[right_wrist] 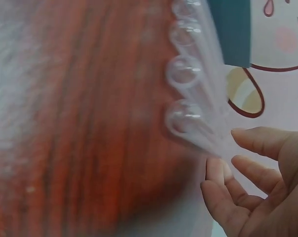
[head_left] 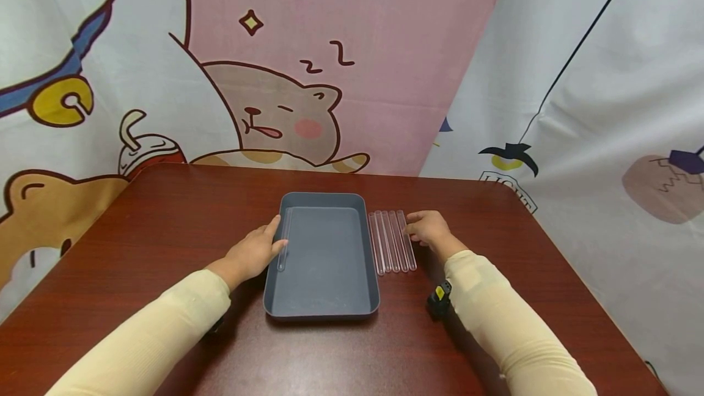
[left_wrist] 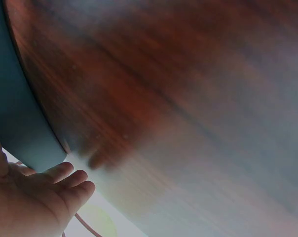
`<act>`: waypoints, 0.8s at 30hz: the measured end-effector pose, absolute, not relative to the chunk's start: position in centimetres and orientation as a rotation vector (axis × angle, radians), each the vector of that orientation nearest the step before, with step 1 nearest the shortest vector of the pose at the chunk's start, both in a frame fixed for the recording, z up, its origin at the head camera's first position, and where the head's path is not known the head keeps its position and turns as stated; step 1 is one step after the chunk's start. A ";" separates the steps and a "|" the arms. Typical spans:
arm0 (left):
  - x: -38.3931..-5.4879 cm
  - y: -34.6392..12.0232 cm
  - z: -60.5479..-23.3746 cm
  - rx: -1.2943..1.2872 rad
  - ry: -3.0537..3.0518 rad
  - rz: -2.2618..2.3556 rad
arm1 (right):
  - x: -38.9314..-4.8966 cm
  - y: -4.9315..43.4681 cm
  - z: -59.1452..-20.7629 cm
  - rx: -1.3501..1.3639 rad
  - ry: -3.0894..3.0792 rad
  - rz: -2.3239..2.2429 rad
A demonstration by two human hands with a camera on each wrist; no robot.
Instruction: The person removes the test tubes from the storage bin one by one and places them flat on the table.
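Note:
A dark grey rectangular tray point(head_left: 332, 274) lies on the table. One clear tube point(head_left: 282, 256) lies lengthwise inside it along the left wall. My left hand point(head_left: 252, 253) rests at the tray's left rim, fingers extended and thumb reaching over the tube; in the left wrist view the left hand point(left_wrist: 38, 197) shows straight, slightly spread fingers. Several clear round-ended tubes point(head_left: 392, 242) lie side by side just right of the tray. Beside the rightmost one is my right hand point(head_left: 430, 228). In the right wrist view, the right hand point(right_wrist: 260, 182) has loosely bent, parted fingers near the tubes point(right_wrist: 186, 71); contact is unclear.
The reddish-brown wooden table point(head_left: 181, 225) extends around the tray on all sides. A cartoon-printed cloth point(head_left: 396, 66) hangs behind the far edge. A black device with a yellow mark point(head_left: 439, 301) sits under the right forearm.

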State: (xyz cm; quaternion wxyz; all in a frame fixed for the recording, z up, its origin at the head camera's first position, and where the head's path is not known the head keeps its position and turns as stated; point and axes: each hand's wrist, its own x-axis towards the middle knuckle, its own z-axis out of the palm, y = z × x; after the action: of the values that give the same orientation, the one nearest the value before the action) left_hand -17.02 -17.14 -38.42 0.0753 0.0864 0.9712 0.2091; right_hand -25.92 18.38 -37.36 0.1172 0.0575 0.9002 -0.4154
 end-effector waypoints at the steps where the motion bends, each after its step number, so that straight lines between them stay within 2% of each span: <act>1: -17.0 -17.2 -38.4 0.257 2.913 0.629 | -26.0 18.4 -37.3 0.172 2.635 -1.235; 11: -17.0 -17.2 -38.5 0.230 2.904 0.641 | -26.1 17.4 -35.3 0.091 2.645 -1.465; 24: -16.9 -17.1 -38.3 0.228 2.898 0.662 | -25.4 15.6 -33.9 -0.077 2.882 -1.360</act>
State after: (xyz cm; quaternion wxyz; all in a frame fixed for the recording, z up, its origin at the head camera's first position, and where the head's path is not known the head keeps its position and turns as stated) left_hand -16.94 -17.10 -38.33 0.0801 0.0762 0.9689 0.2214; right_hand -25.35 15.59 -33.89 -0.0231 -0.0242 0.9039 -0.4264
